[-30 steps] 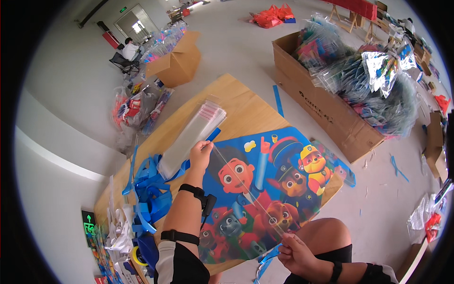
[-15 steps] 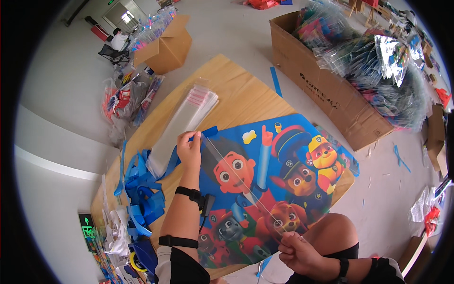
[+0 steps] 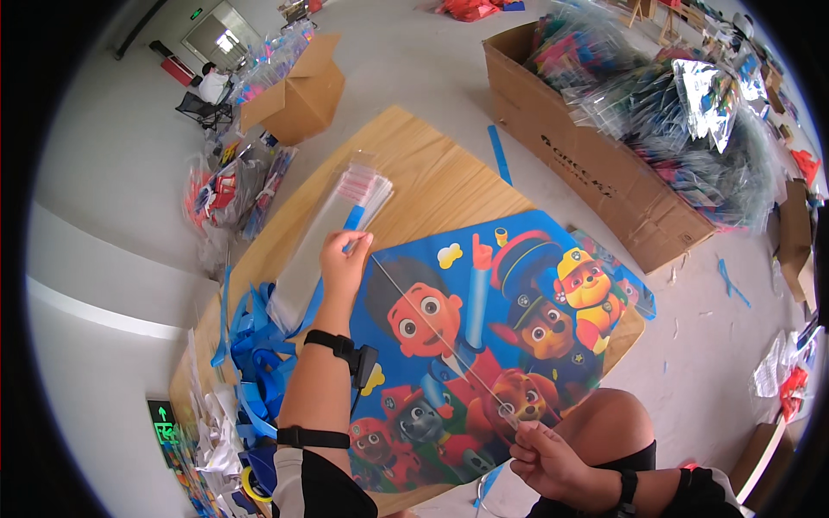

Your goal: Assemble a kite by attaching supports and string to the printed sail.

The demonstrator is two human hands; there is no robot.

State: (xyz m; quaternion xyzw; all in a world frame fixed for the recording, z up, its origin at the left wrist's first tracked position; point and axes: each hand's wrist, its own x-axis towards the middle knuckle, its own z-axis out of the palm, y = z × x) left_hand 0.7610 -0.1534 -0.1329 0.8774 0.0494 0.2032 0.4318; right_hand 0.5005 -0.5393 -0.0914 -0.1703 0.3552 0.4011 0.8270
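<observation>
A large blue kite (image 3: 484,345) printed with cartoon figures lies spread over the table's near part and reaches toward my knee. At its upper left edge, my left hand (image 3: 344,259) pinches a blue ribbon (image 3: 355,216), whose short end sticks up above the fingers. A thin pale line or rod (image 3: 440,335) runs slantwise across the kite from near my left hand toward my right. Above the knee, my right hand (image 3: 548,462) is closed in a pinch at the lower end of that line or rod; the gripped part is hidden by the fingers.
Clear plastic sleeves (image 3: 332,229) lie stacked on the wooden table (image 3: 432,155), beside a heap of blue ribbon (image 3: 259,363). Beyond stand a large cardboard box (image 3: 596,155) overfilled with bagged goods and a smaller box (image 3: 306,99). A person (image 3: 213,85) sits far off.
The ribbon end at my left fingers has turned from pointing right over the kite's edge to pointing up over the sleeves. My right hand has barely moved.
</observation>
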